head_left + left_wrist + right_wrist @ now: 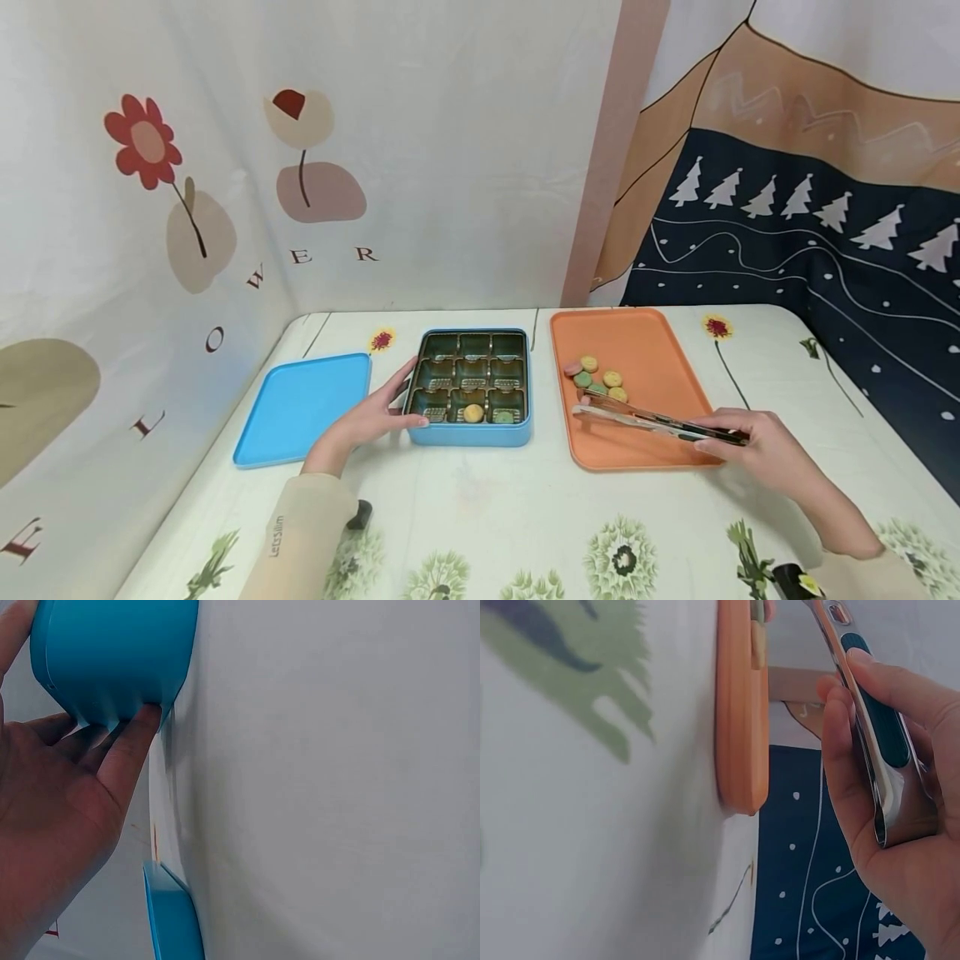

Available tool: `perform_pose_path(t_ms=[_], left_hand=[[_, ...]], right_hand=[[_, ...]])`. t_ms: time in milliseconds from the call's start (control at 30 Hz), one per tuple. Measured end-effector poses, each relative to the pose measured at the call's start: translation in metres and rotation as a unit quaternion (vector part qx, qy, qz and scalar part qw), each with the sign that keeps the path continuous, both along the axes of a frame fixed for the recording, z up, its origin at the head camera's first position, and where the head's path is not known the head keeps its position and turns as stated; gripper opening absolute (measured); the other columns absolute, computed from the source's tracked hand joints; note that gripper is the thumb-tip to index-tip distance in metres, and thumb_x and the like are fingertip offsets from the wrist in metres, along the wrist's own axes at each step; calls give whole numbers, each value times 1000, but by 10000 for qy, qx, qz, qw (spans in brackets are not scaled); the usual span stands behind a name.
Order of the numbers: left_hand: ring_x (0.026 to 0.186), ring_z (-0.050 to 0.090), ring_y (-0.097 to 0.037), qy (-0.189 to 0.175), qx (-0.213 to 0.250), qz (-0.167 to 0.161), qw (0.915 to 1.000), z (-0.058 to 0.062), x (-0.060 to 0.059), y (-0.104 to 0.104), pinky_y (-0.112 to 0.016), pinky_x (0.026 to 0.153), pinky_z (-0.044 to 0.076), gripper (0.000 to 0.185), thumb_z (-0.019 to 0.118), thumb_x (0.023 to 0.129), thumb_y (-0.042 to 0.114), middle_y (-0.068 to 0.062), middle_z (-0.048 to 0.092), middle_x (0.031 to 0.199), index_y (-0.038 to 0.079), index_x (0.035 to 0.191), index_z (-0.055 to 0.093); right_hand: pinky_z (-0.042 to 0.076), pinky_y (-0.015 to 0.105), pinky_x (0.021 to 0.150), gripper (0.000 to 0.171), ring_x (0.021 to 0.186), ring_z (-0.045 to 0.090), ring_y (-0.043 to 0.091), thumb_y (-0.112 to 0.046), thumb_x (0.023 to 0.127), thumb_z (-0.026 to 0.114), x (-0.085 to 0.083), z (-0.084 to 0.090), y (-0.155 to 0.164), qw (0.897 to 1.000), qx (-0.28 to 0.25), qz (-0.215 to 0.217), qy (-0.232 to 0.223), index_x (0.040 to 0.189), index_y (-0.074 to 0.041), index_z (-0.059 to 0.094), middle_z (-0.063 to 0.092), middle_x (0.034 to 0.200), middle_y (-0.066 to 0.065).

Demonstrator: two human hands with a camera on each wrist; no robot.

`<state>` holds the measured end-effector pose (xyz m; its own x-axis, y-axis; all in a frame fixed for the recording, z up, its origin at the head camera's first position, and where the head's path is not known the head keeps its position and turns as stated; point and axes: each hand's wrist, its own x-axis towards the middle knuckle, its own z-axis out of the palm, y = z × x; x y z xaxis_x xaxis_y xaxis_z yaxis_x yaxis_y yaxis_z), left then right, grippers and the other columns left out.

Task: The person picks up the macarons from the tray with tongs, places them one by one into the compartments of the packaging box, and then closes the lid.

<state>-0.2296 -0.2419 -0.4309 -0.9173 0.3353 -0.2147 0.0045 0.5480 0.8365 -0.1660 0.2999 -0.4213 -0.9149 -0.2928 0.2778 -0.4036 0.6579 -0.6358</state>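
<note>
My left hand (372,415) rests against the near left corner of a blue box (472,435), its fingers spread along the left side and its thumb at the front. In the left wrist view the fingertips touch the box's smooth wall (120,660). Inside is a dark divided insert, with a yellow macaron (473,413) in the front middle compartment and a green one (504,417) in the front right. My right hand (765,446) holds metal tongs (660,421) by their dark grips. Their tips reach over an orange tray (637,333), beside several pink, yellow and green macarons (612,379); a pinkish piece shows at the tips.
A flat blue lid (307,404) lies left of the box, partly behind my left forearm. The flower-print tablecloth (480,517) runs back to a printed curtain (450,167). Dark fabric with white trees (795,200) hangs at the right.
</note>
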Motion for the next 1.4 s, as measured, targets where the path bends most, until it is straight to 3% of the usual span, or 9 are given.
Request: perform_pose_path(t_ms=[200,533,833,1400], left_hand=[[155,6,-42,-6,42,-3,10000,-1,0,0,-62,118,28,107,76,89,29,-14,0,170,32,162,-2],[155,6,-42,34,-18,8,10000,-1,1,-1,-62,118,28,106,76,89,29,-12,-1,170,35,161,-1],[155,6,-43,49,-70,28,10000,0,2,1,-63,118,28,106,76,89,30,-12,-1,170,36,161,-1],[154,6,-45,100,-20,-13,9999,0,0,1,-64,118,26,106,76,89,29,-11,-3,170,33,162,0]], right_hand=[[44,21,54,24,75,52,-6,-8,82,80,-1,6,-5,9998,80,-85,137,105,-3,77,74,98,14],[41,22,48,23,67,49,-2,-5,83,78,-6,13,-12,9997,71,-89,238,106,0,77,73,98,18],[39,21,47,23,60,47,0,-4,83,78,-12,19,-23,9991,-54,-79,417,105,0,77,73,94,16],[46,20,55,23,75,54,-4,-8,83,78,-26,22,-60,9985,-117,134,511,106,-2,78,76,100,15]])
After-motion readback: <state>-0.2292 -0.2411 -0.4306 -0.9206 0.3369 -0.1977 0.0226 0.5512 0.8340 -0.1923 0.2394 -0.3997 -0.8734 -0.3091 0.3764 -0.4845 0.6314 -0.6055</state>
